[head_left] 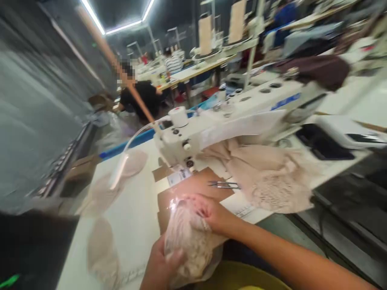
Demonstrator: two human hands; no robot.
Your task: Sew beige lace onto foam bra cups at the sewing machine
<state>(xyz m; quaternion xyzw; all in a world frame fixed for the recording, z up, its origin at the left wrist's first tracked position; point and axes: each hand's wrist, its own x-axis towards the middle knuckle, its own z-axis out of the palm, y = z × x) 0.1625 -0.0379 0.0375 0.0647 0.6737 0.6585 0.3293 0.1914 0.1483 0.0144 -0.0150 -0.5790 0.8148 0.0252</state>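
A bunched beige lace piece (189, 239) lies on the near edge of the white sewing table (133, 217), partly on a brown cardboard sheet (196, 187). My left hand (161, 268) grips its lower end with thumb on top. My right hand (211, 213) presses and pinches its upper end, fingers curled onto the fabric, just in front of the white sewing machine (211, 129). The picture is smeared by motion.
Small thread snips (223, 185) lie on the cardboard near a heap of beige fabric (266, 177). Beige cups (102, 247) lie on the table's left. A yellow bin (238, 278) sits below. A black box (323, 143) stands right. Other workers sit at far tables.
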